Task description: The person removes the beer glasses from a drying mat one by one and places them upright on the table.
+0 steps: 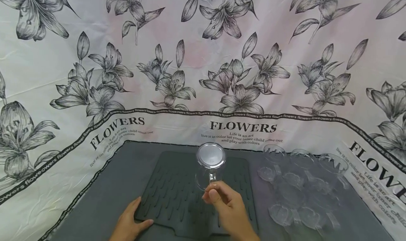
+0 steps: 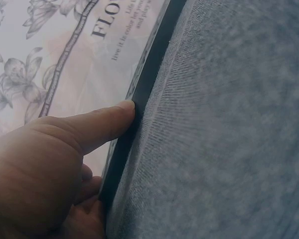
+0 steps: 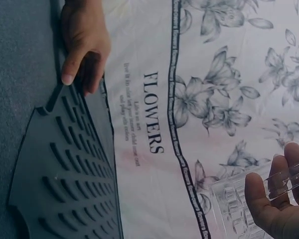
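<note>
My right hand [image 1: 229, 205] pinches the handle of a clear mug [image 1: 210, 156] between thumb and fingers. In the head view the mug overlaps the middle of a dark ribbed drying mat [image 1: 171, 184], its shiny round end uppermost and its handle towards me. From the right wrist view, the mug's clear wall [image 3: 234, 204] shows a faceted pattern behind the fingertips. My left hand [image 1: 131, 218] holds the mat's near left corner, thumb along the front edge and fingers at the side. The left wrist view has the thumb against the mat's thin edge [image 2: 122, 159].
Several clear mugs [image 1: 301, 160] with handles stand in rows on the grey tabletop [image 1: 111, 188], to the right of the mat. A white flower-printed cloth [image 1: 177, 128] rises behind the table and along both sides.
</note>
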The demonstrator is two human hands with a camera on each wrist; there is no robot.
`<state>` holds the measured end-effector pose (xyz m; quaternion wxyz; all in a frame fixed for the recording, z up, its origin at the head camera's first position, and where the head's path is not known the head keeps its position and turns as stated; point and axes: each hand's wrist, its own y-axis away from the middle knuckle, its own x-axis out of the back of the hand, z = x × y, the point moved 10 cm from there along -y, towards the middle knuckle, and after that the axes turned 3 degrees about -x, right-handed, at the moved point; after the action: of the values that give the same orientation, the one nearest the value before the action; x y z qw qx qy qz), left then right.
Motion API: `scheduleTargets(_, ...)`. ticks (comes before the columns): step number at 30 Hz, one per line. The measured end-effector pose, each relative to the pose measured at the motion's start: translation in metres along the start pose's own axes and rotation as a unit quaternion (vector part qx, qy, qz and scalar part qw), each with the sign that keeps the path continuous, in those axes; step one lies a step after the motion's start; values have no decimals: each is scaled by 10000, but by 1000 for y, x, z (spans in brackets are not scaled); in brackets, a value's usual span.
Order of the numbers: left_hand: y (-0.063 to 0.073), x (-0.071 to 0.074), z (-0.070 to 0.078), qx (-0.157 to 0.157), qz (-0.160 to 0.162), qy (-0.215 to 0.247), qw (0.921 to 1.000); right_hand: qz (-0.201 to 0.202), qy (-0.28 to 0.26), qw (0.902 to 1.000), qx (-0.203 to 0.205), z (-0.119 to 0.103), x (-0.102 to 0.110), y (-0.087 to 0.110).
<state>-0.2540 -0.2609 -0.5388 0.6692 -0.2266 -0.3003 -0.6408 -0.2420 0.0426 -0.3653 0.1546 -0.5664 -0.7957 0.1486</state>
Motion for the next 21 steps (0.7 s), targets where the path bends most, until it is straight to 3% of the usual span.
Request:
scheduleTargets(3, 0, 1, -1, 18, 12, -42, 10000, 118, 101, 9993, 330, -8, 9, 5)
scheduleTargets(10, 1, 2, -3, 123, -1, -147, 9998, 529, 487, 9959, 546, -16, 30, 13)
scheduleTargets(14, 0, 2, -1, 130, 1, -162, 9998, 677, 661, 9915, 893, -24, 41, 17)
scheduleTargets(21, 1, 2, 1, 123, 23, -237, 9996, 627, 391, 9831, 1678, -39, 55, 22)
